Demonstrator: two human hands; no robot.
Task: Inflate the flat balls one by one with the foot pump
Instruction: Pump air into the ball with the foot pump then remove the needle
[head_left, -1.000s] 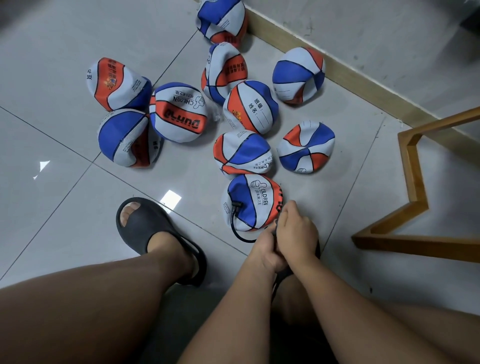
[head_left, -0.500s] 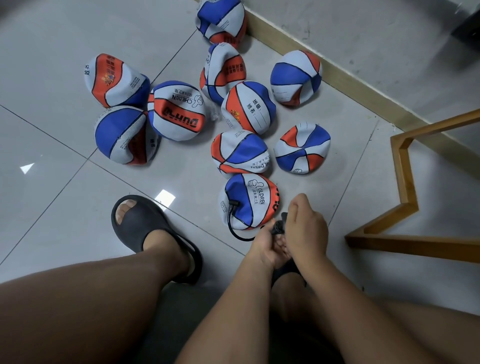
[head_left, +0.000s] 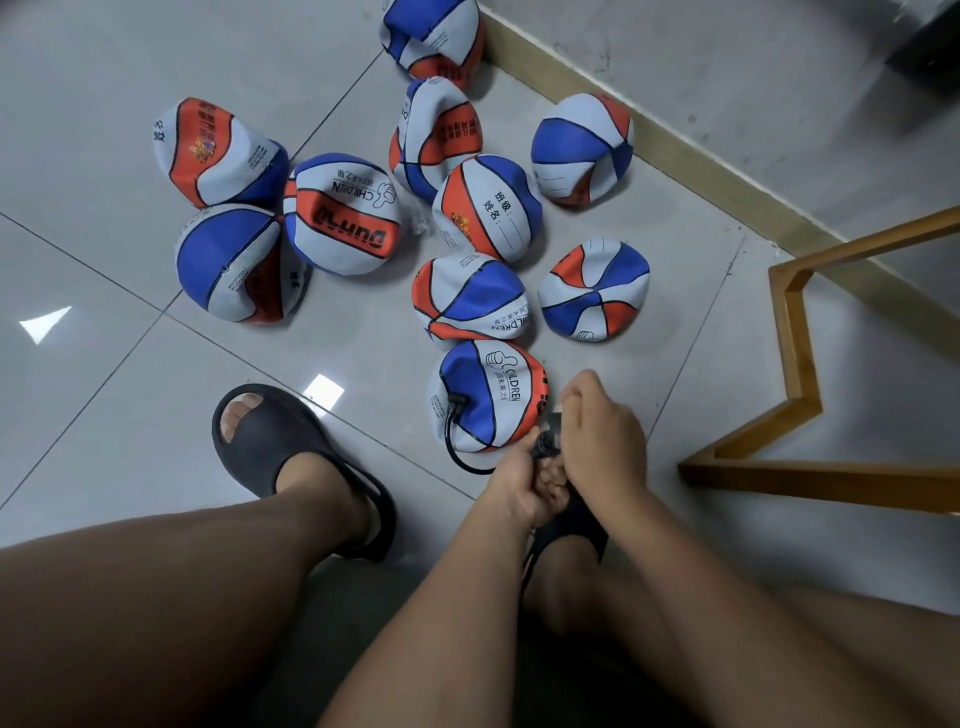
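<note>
the hose (head_left: 451, 446) runs into the nearest flat ball (head_left: 498, 400) on the floor (head_left: 130, 426). left hand (head_left: 522, 486) grips the foot pump (head_left: 546, 444) at its black fitting; right hand (head_left: 605, 441) curls over it (its grip is hidden). a tug there could yank the nozzle (head_left: 457, 401) out.

Just one camera here, worn on the head, so it's basically the wearer's own eyes looking forward and steeply down at the tiled floor (head_left: 130, 415). The lens is wide-angle and takes in a lot. Bare thighs fill the bottom of the frame, super close. The left hand (head_left: 524, 488), pinching the black pump hose (head_left: 452, 452), and the right hand (head_left: 602, 441) sit right of center at arm's reach. The flat balls (head_left: 483, 208) lie farther out, upper middle. The skirting board (head_left: 675, 156) runs diagonally across the top right, a wooden frame (head_left: 800, 364) pokes in from the right edge, and a black sandal (head_left: 270, 441) sits lower left.
</note>
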